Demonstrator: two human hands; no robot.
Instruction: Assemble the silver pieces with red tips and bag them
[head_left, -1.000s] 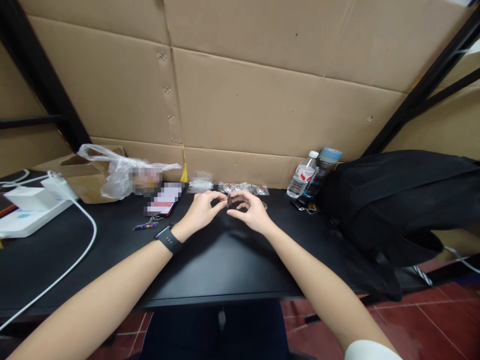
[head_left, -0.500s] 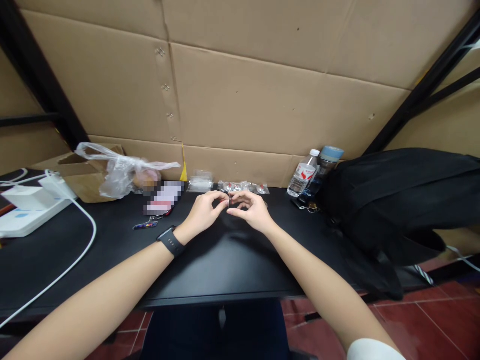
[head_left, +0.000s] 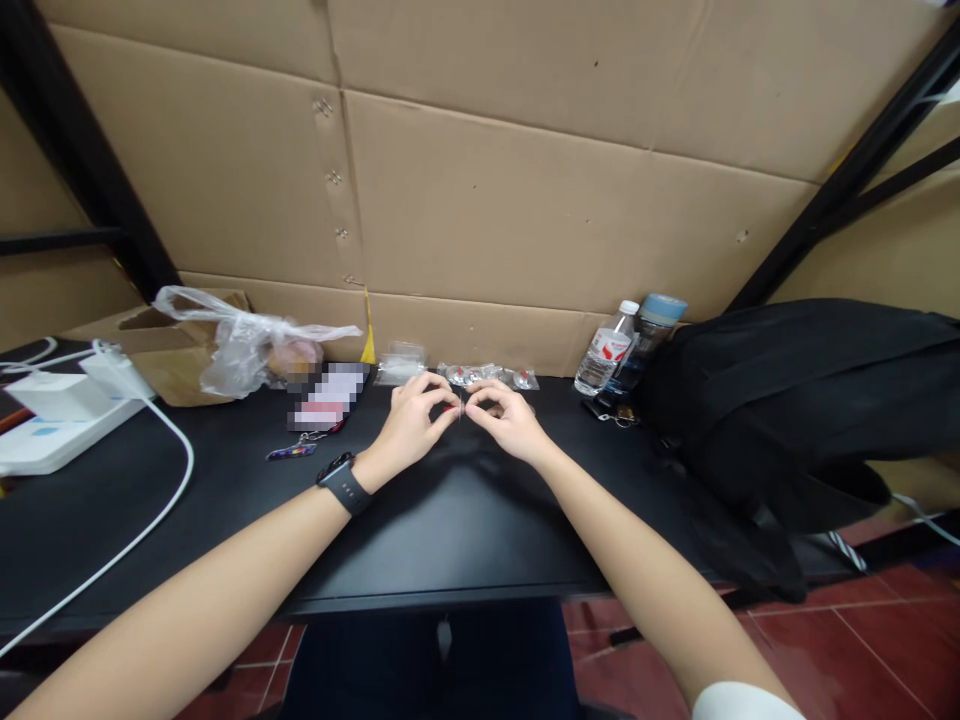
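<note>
My left hand (head_left: 410, 420) and my right hand (head_left: 506, 417) meet fingertip to fingertip above the black table (head_left: 420, 520). Both pinch one tiny part with a red bit (head_left: 453, 408) between thumbs and forefingers; I cannot make out what it is. A dark watch (head_left: 343, 483) sits on my left wrist. Just behind the hands lie several small clear bags with red and silver parts (head_left: 487, 376), and another clear bag (head_left: 401, 364) to their left.
A black backpack (head_left: 795, 400) fills the right side, with two bottles (head_left: 626, 345) and keys (head_left: 611, 410) beside it. A phone (head_left: 330, 396), a plastic bag (head_left: 247, 345), a cardboard box (head_left: 161, 355) and a white power strip with cable (head_left: 60, 420) lie to the left. Cardboard lines the back.
My hands have drawn closer and lowered slightly toward the table; the dark piece seen between them earlier no longer shows, and a red bit now shows at the fingertips.
</note>
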